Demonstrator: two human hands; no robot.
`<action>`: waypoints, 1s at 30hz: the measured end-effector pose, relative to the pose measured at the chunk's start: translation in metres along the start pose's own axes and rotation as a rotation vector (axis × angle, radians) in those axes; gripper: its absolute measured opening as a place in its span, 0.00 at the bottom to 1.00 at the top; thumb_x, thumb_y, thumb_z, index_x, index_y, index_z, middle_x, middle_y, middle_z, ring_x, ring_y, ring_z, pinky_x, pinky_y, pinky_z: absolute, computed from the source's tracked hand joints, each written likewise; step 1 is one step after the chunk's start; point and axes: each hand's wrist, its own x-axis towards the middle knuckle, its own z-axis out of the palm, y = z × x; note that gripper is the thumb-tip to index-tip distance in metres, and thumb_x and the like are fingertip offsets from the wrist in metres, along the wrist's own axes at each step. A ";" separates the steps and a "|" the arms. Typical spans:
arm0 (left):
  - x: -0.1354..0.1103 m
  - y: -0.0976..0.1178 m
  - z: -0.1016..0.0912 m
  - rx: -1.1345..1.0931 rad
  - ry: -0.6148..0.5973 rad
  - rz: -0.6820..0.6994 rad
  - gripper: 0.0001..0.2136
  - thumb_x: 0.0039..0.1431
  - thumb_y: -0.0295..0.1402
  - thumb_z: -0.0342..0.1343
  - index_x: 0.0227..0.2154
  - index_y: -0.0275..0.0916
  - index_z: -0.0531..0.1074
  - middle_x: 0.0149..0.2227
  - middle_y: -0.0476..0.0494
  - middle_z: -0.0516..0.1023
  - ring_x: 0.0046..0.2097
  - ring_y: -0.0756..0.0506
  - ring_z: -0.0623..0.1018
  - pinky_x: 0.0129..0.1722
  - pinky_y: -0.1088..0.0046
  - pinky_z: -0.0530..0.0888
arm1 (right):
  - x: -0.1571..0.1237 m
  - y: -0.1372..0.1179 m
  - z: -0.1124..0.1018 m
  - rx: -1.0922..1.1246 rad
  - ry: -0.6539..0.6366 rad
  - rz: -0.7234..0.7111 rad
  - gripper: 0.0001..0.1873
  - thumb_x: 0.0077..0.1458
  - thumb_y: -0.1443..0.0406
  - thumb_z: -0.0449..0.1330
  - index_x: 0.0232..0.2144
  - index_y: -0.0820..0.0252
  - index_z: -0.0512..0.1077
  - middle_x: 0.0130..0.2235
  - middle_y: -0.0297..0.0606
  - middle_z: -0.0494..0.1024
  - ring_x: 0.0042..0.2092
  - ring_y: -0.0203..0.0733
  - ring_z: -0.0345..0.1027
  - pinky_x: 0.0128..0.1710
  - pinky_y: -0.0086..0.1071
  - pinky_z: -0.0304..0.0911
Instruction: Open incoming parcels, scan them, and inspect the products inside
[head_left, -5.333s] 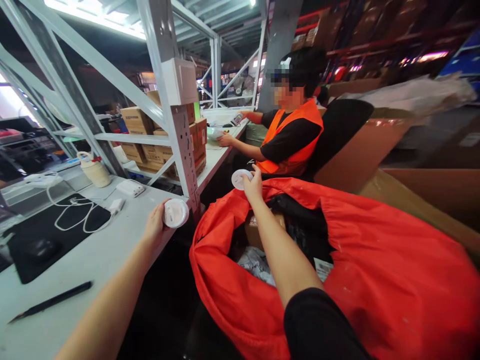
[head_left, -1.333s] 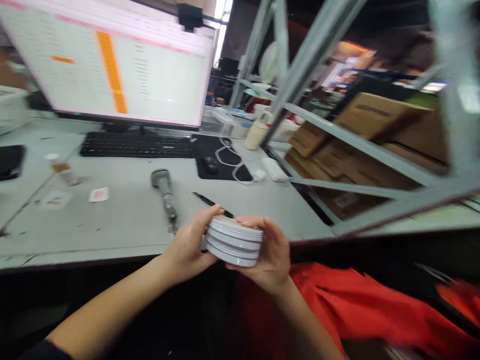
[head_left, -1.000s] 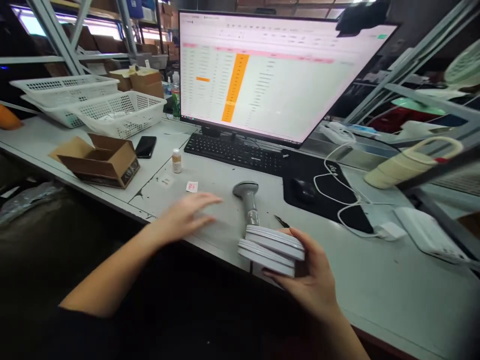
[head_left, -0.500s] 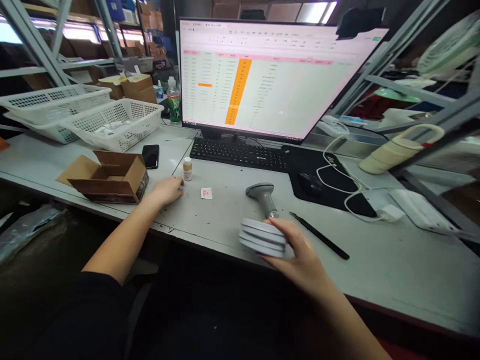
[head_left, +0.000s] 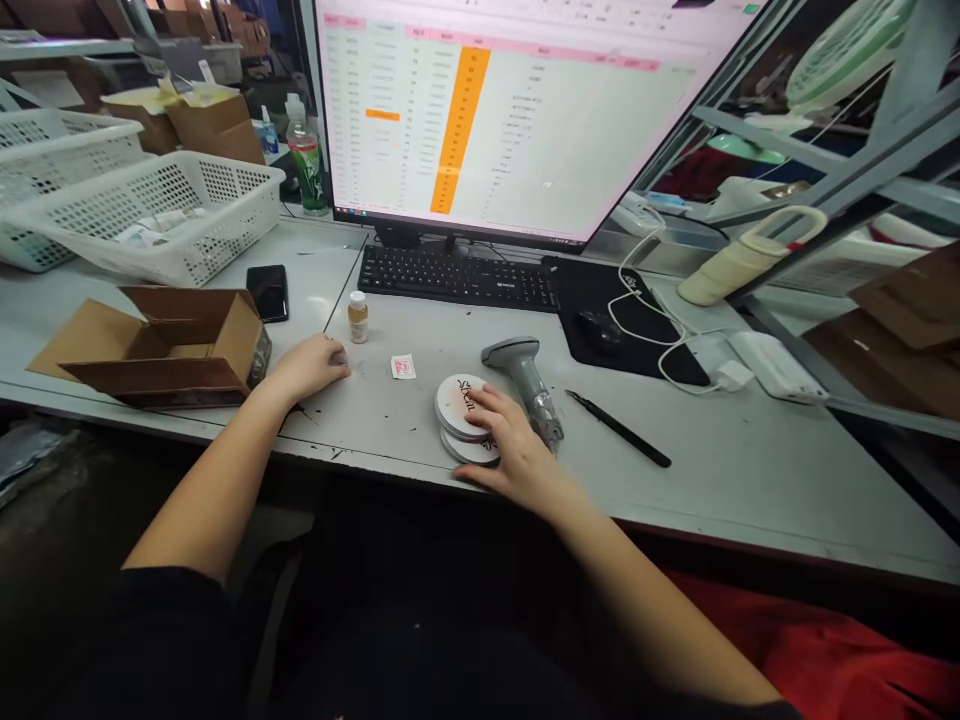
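Observation:
Two round white tins (head_left: 459, 412) lie overlapping on the grey desk (head_left: 750, 480) near its front edge. My right hand (head_left: 510, 450) rests on them with fingers stretched flat over their lids. A grey barcode scanner (head_left: 525, 385) lies just right of the tins. My left hand (head_left: 309, 365) rests on the desk beside an open cardboard box (head_left: 169, 345), fingers curled loosely, a small thing at its fingertips that I cannot make out. A small brown bottle (head_left: 358, 316) and a little red-and-white card (head_left: 403, 367) sit between my hands.
A large monitor (head_left: 517, 110) and black keyboard (head_left: 459, 275) stand behind. A black mouse pad (head_left: 630, 325) with mouse and white cable lies to the right, a black pen (head_left: 619, 442) beside the scanner. White baskets (head_left: 150, 215), a phone (head_left: 267, 292) and a green bottle (head_left: 307, 165) are at left.
My right hand has set the stacked tins down on the desk beside the scanner and now lies on top of them. My left hand stays near the cardboard box.

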 end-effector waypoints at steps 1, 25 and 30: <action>-0.003 0.001 -0.002 -0.036 0.009 0.013 0.13 0.57 0.43 0.55 0.39 0.40 0.77 0.46 0.37 0.78 0.48 0.36 0.77 0.47 0.62 0.71 | -0.001 0.000 -0.001 0.016 0.002 0.029 0.32 0.53 0.54 0.70 0.54 0.55 0.62 0.65 0.55 0.63 0.70 0.62 0.51 0.64 0.62 0.60; 0.008 0.097 0.014 -0.637 -0.161 0.187 0.20 0.57 0.43 0.58 0.48 0.36 0.76 0.39 0.40 0.79 0.38 0.44 0.77 0.42 0.66 0.74 | -0.013 -0.019 0.015 0.016 0.090 0.253 0.35 0.56 0.64 0.66 0.63 0.51 0.60 0.68 0.54 0.57 0.65 0.63 0.60 0.59 0.59 0.67; -0.022 0.129 0.022 -1.319 -0.333 0.152 0.18 0.46 0.45 0.70 0.31 0.35 0.78 0.41 0.39 0.79 0.40 0.46 0.77 0.44 0.70 0.73 | -0.011 -0.017 0.009 -0.020 0.174 0.152 0.36 0.55 0.66 0.65 0.64 0.48 0.59 0.67 0.52 0.57 0.64 0.63 0.60 0.59 0.59 0.67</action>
